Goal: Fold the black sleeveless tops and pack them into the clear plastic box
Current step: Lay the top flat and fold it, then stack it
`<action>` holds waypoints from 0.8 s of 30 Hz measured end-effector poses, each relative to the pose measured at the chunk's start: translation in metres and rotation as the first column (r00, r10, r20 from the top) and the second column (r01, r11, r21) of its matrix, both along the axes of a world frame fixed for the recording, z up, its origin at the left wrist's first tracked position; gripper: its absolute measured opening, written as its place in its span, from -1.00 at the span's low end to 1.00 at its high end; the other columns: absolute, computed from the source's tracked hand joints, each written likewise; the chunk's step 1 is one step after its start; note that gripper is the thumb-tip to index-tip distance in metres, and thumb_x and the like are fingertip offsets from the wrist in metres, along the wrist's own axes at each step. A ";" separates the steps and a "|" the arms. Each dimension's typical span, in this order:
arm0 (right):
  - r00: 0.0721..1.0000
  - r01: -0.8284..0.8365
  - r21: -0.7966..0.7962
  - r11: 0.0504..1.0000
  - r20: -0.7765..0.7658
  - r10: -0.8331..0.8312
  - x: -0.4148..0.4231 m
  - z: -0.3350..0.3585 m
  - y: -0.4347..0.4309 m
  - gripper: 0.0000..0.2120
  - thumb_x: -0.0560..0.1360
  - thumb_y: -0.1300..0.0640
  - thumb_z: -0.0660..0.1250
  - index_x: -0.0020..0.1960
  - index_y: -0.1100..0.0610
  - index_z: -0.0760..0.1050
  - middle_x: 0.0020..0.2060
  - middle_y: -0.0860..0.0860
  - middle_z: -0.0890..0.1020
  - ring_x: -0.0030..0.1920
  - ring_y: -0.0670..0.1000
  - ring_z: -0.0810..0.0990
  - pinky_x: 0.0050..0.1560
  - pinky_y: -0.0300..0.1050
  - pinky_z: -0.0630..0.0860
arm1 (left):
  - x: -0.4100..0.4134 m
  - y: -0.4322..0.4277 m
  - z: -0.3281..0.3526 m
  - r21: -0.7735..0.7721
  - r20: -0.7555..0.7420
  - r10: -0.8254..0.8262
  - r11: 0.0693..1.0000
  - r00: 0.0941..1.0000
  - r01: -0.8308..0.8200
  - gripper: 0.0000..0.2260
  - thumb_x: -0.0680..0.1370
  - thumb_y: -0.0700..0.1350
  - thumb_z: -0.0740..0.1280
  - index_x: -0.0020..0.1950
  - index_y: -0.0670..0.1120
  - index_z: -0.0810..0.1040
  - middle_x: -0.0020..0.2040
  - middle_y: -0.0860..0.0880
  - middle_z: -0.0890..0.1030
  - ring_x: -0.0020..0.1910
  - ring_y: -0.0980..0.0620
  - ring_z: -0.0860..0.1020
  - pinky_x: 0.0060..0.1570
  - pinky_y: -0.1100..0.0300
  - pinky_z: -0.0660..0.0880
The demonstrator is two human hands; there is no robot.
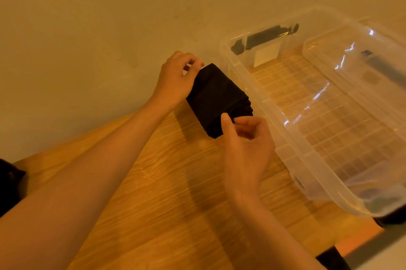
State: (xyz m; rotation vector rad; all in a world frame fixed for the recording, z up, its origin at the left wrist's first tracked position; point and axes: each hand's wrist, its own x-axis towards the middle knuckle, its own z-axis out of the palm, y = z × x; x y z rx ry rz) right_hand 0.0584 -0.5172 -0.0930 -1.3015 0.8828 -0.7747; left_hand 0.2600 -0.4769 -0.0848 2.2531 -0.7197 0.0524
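Observation:
A black sleeveless top (216, 98), folded into a small thick bundle, is held just above the wooden table (171, 193), close to the box's left wall. My left hand (178, 78) pinches its far corner with curled fingers. My right hand (243, 138) pinches its near corner between thumb and fingers. The clear plastic box (272, 120) stands open to the right, and nothing black lies on its ribbed floor where I can see it.
A plain wall rises just behind the table. The box has black clip handles (263, 37) at its far end. Dark cloth (9, 184) shows at the left edge, and another dark shape (334, 258) sits at the table's near right corner.

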 end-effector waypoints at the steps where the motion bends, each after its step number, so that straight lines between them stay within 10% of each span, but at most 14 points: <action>1: 0.999 -0.048 -0.184 0.982 -0.011 0.047 -0.004 -0.001 0.001 -0.86 0.51 0.04 0.48 -0.02 0.01 0.54 -0.14 -0.11 0.61 -0.10 -0.09 0.62 -0.17 -0.12 0.60 | -0.004 0.008 -0.001 -0.012 0.049 -0.008 1.000 0.999 0.008 -0.78 0.69 0.00 0.24 0.14 -0.03 0.65 0.14 0.04 0.56 0.09 0.15 0.52 0.00 0.43 0.36; 5: 0.981 -0.170 -0.810 0.561 -0.084 0.175 0.000 -0.016 -0.010 -0.76 0.54 0.10 0.46 0.16 0.15 0.60 0.14 0.03 0.60 0.20 0.06 0.53 0.14 0.00 0.52 | -0.023 0.039 -0.015 -0.065 0.080 -0.085 0.994 0.993 0.091 -0.70 0.69 0.03 0.21 0.37 0.00 0.58 0.35 0.02 0.49 0.35 0.10 0.44 0.34 0.20 0.38; 8: 0.928 -0.372 -0.870 0.323 -0.346 0.136 0.016 -0.020 -0.022 -0.58 0.63 -0.05 0.30 0.40 0.15 0.50 0.45 0.15 0.45 0.52 0.15 0.30 0.52 0.07 0.21 | -0.031 0.048 -0.027 0.074 0.091 -0.170 0.984 0.981 0.164 -0.58 0.69 0.11 0.13 0.53 0.05 0.41 0.55 -0.02 0.33 0.52 -0.01 0.27 0.49 0.04 0.22; 15: 0.795 -0.568 -0.759 0.318 -0.606 -0.025 0.018 -0.030 -0.036 -0.40 0.68 -0.21 0.02 0.56 0.15 0.29 0.57 0.18 0.24 0.60 0.14 0.13 0.55 0.01 0.02 | -0.034 0.031 -0.039 0.161 -0.018 -0.305 0.939 0.952 0.304 -0.55 0.73 0.15 -0.01 0.63 0.17 0.13 0.68 0.08 -0.07 0.64 0.05 -0.19 0.56 0.02 -0.14; 24: 0.790 -0.574 -0.755 0.316 -0.612 -0.027 0.011 -0.031 -0.037 -0.35 0.68 -0.26 -0.07 0.59 0.13 0.22 0.59 0.16 0.20 0.61 0.11 0.08 0.55 -0.05 -0.06 | -0.023 0.020 -0.038 0.221 0.038 -0.314 0.928 0.949 0.299 -0.50 0.68 0.24 -0.04 0.61 0.17 0.19 0.67 0.06 0.02 0.65 0.03 -0.14 0.60 -0.15 -0.05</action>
